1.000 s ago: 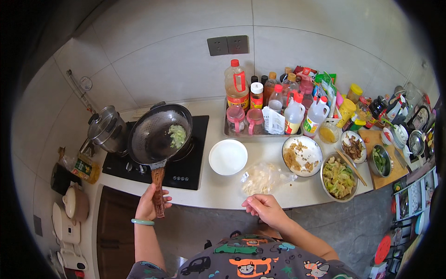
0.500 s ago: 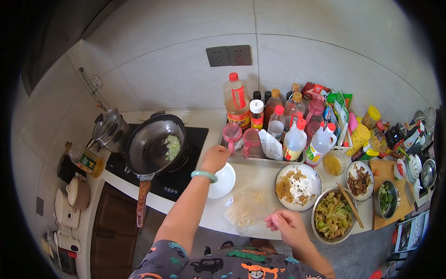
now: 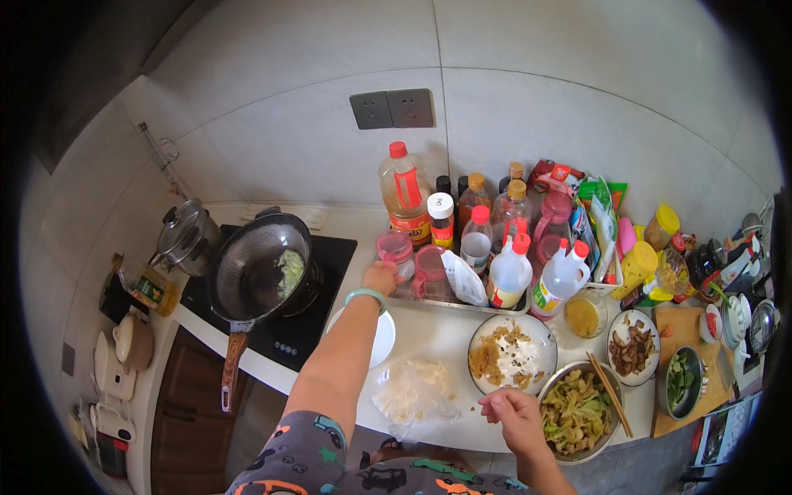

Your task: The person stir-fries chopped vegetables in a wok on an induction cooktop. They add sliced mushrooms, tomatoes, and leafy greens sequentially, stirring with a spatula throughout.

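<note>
My left hand (image 3: 380, 278), a green bangle on its wrist, reaches to the front left corner of the seasoning tray (image 3: 483, 307). Its fingers are closed at the handle side of a pink-lidded seasoning jar (image 3: 395, 247), partly hiding the grip. Beside it stands a second pink jar (image 3: 429, 271). Under my left wrist, a white bowl (image 3: 378, 337) is partly covered by the arm. Held loosely curled above the counter's front edge, my right hand (image 3: 513, 418) shows nothing in its fingers. It is nearest a plate (image 3: 536, 338) with brown bits and white powder, and a clear plastic bag (image 3: 415, 392).
On the black cooktop (image 3: 337, 262), a wok (image 3: 247, 276) holds pale fat or oil, its wooden handle pointing toward me. Bottles crowd the tray. To the right are a metal bowl of cooked greens (image 3: 577, 412) with chopsticks (image 3: 610, 392), a mushroom plate (image 3: 633, 346) and a cutting board (image 3: 683, 318).
My left hand has closed in on the pink-lidded jar. My right hand stays curled near the counter's front edge. The whole view has shifted slightly.
</note>
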{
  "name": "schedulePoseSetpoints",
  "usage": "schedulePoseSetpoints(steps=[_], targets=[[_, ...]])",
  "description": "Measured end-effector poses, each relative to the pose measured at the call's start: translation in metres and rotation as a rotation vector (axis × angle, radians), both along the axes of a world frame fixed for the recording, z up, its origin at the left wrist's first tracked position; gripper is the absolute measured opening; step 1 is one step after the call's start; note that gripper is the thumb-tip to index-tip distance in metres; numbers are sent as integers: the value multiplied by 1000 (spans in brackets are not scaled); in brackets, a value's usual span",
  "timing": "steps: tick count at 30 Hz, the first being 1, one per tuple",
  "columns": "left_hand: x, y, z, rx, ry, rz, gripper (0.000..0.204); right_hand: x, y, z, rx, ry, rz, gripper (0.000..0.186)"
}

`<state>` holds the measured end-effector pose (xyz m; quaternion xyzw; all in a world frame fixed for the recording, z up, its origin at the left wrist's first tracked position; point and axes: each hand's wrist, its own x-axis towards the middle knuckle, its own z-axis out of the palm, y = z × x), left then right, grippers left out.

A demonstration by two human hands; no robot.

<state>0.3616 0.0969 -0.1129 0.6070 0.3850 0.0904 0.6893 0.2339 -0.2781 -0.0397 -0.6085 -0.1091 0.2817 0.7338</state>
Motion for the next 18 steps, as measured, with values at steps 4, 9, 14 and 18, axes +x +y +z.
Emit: schedulePoseSetpoints(steps=[4, 9, 14, 18], targets=[[-27, 0, 30, -49, -173, -37, 5, 13, 16, 0, -39, -120, 55, 22], [-117, -26, 102, -291, -430, -32, 14, 43, 60, 23, -134, -376, 83, 18], [-190, -66, 126, -276, -473, 43, 25, 58, 134, 46, 60, -565, 31, 22], [-229, -79, 123, -196, -462, 73, 22, 36, 168, 54, 195, -530, 67, 31]])
